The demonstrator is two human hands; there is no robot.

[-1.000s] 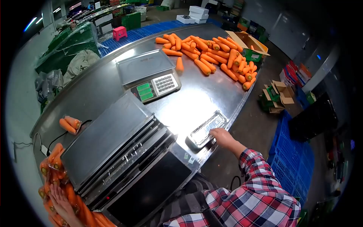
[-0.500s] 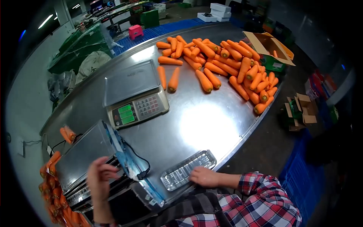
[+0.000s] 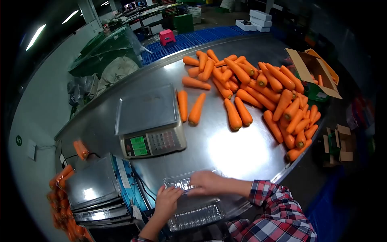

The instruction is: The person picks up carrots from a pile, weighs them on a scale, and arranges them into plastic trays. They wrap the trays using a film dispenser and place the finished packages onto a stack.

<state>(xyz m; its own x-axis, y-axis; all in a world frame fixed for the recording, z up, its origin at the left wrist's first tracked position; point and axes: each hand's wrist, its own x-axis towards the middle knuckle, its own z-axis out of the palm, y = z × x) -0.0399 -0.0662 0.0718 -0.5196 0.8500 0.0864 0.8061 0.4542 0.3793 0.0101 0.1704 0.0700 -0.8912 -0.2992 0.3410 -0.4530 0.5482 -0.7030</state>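
A clear plastic tray [image 3: 171,180] lies on the steel table, partly covered by both of my hands. My left hand [image 3: 167,200] has its fingers over the tray's near left rim. Across the tray's right part, my right hand [image 3: 204,182] is closed on it, its fingertips close to the left hand's. A second clear plastic tray [image 3: 197,218] lies nearer my body, beside the table's near edge. Beyond the hands stands a weighing scale [image 3: 149,115] with lit green displays and a bare metal plate.
Many loose carrots [image 3: 262,88] are heaped at the table's far right. A second scale-like metal unit [image 3: 92,181] stands at the left, with bagged carrots [image 3: 62,201] beside it. An open cardboard box [image 3: 312,68] sits past the right edge. Black cables run near the left unit.
My left hand has come from above the left unit to the tray. A second tray now shows nearer my body. The whole view has shifted, with the table lower and further right.
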